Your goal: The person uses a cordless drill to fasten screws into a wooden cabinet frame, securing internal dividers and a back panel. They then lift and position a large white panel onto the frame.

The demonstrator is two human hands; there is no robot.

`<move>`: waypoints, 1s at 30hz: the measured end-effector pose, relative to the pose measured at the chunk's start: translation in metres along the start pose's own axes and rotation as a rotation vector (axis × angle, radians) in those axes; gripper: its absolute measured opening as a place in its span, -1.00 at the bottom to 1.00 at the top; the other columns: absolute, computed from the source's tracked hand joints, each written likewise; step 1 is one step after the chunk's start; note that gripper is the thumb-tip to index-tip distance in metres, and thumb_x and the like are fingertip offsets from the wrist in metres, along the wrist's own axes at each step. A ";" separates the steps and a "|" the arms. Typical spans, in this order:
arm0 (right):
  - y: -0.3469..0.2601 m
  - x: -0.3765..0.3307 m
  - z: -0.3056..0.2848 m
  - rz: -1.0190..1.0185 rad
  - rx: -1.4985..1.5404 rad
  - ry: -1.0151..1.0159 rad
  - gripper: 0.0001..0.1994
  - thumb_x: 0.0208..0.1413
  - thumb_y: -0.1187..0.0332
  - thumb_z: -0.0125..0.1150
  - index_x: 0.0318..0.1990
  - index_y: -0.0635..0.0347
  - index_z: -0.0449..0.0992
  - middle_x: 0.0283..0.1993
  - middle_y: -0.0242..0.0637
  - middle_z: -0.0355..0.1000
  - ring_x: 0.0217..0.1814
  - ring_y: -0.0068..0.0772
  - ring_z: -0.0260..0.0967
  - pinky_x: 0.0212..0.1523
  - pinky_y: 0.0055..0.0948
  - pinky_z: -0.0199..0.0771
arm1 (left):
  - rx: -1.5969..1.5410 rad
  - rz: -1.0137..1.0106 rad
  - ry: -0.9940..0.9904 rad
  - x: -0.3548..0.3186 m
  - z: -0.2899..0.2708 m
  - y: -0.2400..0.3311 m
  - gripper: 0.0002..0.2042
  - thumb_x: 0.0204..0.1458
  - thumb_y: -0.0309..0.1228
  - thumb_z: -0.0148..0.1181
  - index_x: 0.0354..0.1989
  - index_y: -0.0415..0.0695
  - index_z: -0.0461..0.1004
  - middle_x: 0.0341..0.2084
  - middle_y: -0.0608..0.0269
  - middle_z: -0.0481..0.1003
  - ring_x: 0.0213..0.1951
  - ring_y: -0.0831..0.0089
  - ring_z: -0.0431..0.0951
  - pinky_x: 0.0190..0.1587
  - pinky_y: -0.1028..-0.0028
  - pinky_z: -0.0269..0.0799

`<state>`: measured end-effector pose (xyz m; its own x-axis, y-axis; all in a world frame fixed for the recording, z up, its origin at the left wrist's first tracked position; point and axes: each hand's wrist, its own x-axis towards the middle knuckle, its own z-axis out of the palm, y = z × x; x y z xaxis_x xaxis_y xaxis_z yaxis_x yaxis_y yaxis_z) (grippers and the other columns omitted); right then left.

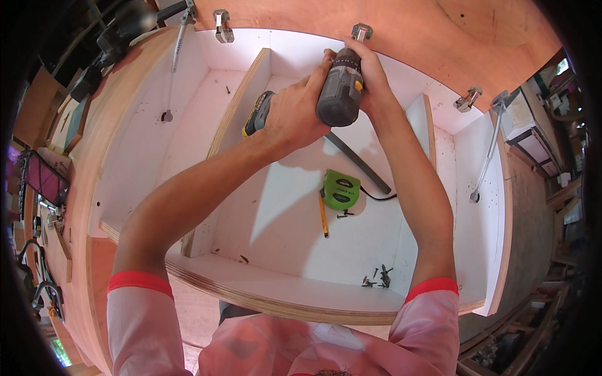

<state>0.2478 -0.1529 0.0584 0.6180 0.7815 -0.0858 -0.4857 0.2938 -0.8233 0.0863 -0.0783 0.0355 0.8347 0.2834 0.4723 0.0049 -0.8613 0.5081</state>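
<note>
My left hand (pixel 300 109) grips the handle of a grey and yellow cordless drill (pixel 338 94), whose battery end (pixel 258 113) sticks out to the left. My right hand (pixel 371 81) wraps the drill's body from the right. The drill points up toward a metal hinge (pixel 362 31) at the top edge of a white cabinet box (pixel 301 294). Both forearms reach in from below, over the cabinet's front rim.
On the cabinet's white inner panel lie a green tape measure (pixel 342 190), a yellow pencil (pixel 323 216), a dark metal bar (pixel 357 163) and several dark screws (pixel 378 277). More hinges (pixel 222 26) (pixel 468 100) and gas struts (pixel 175 62) (pixel 488 156) sit along the rim. Vertical dividers (pixel 235 113) split the box.
</note>
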 end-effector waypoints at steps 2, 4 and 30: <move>0.002 -0.004 0.005 -0.012 -0.062 0.030 -0.65 0.19 0.16 0.32 -0.16 0.31 0.44 -0.29 -0.17 0.49 -0.34 -0.32 0.53 -0.28 -0.31 0.64 | -0.010 0.055 0.044 0.000 0.000 -0.001 -0.11 -0.15 -0.38 0.42 0.44 -0.17 0.12 -0.01 -0.14 0.57 -0.12 -0.19 0.63 -0.13 -0.01 0.55; 0.000 -0.007 0.008 0.043 -0.096 0.054 -0.65 0.12 0.19 0.39 -0.18 0.29 0.43 -0.30 -0.20 0.49 -0.36 -0.35 0.51 -0.31 -0.33 0.63 | -0.018 0.059 0.051 0.000 0.000 -0.002 -0.13 -0.15 -0.40 0.42 0.42 -0.13 0.14 -0.03 -0.13 0.58 -0.11 -0.17 0.62 -0.11 0.01 0.55; 0.008 -0.052 0.017 0.029 -0.126 0.086 -0.73 0.09 0.20 0.30 -0.16 0.14 0.46 -0.24 -0.33 0.46 -0.25 -0.44 0.47 -0.21 -0.37 0.55 | 0.018 0.055 0.012 0.003 0.001 -0.005 -0.16 -0.19 -0.45 0.43 0.37 -0.13 0.19 -0.12 -0.18 0.59 -0.13 -0.18 0.62 -0.12 0.02 0.55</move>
<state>0.2015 -0.1817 0.0661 0.6584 0.7367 -0.1539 -0.4257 0.1959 -0.8834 0.0890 -0.0733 0.0339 0.8275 0.2403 0.5074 -0.0309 -0.8829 0.4685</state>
